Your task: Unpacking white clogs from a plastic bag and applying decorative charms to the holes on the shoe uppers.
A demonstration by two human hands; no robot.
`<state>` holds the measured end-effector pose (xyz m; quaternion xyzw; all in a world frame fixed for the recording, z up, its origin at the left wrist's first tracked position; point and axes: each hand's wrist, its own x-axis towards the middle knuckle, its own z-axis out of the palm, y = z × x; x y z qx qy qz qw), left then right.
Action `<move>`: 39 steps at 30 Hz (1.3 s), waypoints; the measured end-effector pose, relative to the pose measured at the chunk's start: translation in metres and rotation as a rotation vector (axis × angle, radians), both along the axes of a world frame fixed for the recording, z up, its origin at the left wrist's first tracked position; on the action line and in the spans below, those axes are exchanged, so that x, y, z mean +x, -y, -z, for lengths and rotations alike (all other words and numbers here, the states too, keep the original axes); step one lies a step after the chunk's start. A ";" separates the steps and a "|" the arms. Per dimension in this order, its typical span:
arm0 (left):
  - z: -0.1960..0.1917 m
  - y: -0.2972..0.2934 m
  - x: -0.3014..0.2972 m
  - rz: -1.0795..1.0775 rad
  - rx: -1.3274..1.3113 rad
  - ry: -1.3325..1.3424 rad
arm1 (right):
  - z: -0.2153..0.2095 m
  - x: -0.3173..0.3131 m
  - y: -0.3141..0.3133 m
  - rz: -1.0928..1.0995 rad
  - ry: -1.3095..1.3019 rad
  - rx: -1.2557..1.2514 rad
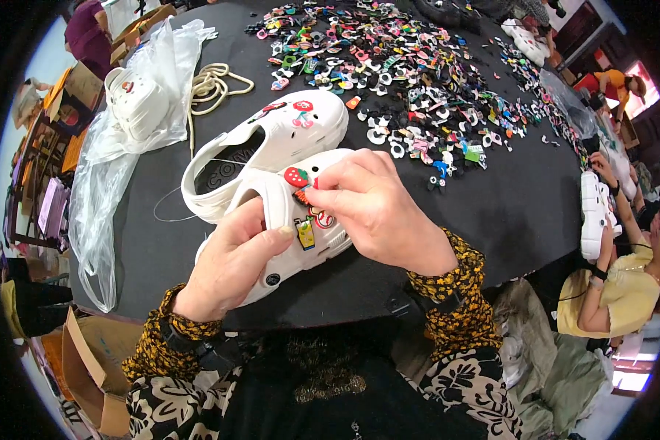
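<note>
While the white clog (pixel 290 220) is gripped at the counter's (pixel 491 213) near edge by the left hand (pixel 231 264), a small charm (pixel 302 195) is pinched by the right hand (pixel 374 209) directly above the upper.

Both forearms up from the lower edge, sleeved in yellow-and-black patterned cuffs, angled inward so the wrists converge. Left hand (pixel 231 264) palm-down, fingers curled in a firm grasp, thumb stretched forward along the top with its nail showing. Right hand (pixel 378 209) just beside it and slightly higher, back of the hand up, knuckles bent, thumb and forefinger (pixel 323 180) drawn together in a fine pinch at the tips
</note>
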<state>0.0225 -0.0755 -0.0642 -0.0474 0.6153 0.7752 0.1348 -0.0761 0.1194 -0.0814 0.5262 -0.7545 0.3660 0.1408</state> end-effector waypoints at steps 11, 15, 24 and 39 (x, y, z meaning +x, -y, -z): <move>0.005 0.001 0.002 0.045 -0.275 -0.153 | -0.001 0.003 -0.001 -0.087 0.041 0.102; 0.002 -0.001 0.001 0.026 -0.313 -0.201 | 0.000 0.005 0.001 -0.072 0.059 0.105; 0.001 -0.002 0.000 0.039 -0.479 -0.222 | 0.000 0.009 0.005 0.016 -0.062 0.092; 0.007 -0.003 0.005 -0.040 -0.054 -0.045 | 0.008 -0.007 0.000 0.030 0.052 -0.132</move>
